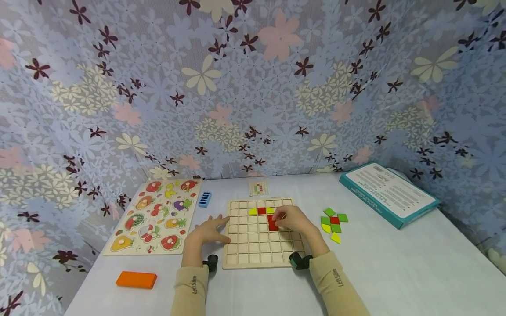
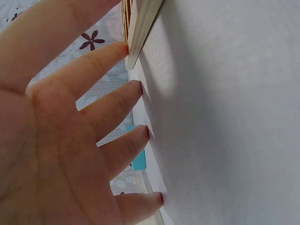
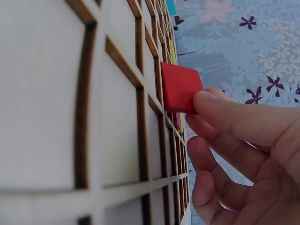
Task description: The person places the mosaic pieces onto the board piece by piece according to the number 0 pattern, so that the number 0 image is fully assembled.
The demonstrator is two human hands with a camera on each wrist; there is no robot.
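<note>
In the right wrist view my right hand (image 3: 243,136) pinches a red square tile (image 3: 180,86) between thumb and forefinger, tilted, one edge at a cell of the wooden grid board (image 3: 112,192). From the head view, my right hand (image 1: 294,219) is over the right half of the board (image 1: 241,262). Just above the held tile, a row holds a yellow piece (image 1: 253,211), a red tile (image 1: 262,210) and another yellow piece (image 1: 270,210). My left hand (image 1: 206,231) spreads its fingers at the board's left edge; its forefinger (image 2: 105,61) touches that edge.
Loose green, yellow and red tiles (image 1: 335,228) lie right of the board. A small pattern card (image 1: 258,188) sits behind it. Around them are a fruit puzzle board (image 1: 132,237), a blue block (image 1: 204,199), an orange block (image 1: 136,280) and a teal box (image 1: 389,193).
</note>
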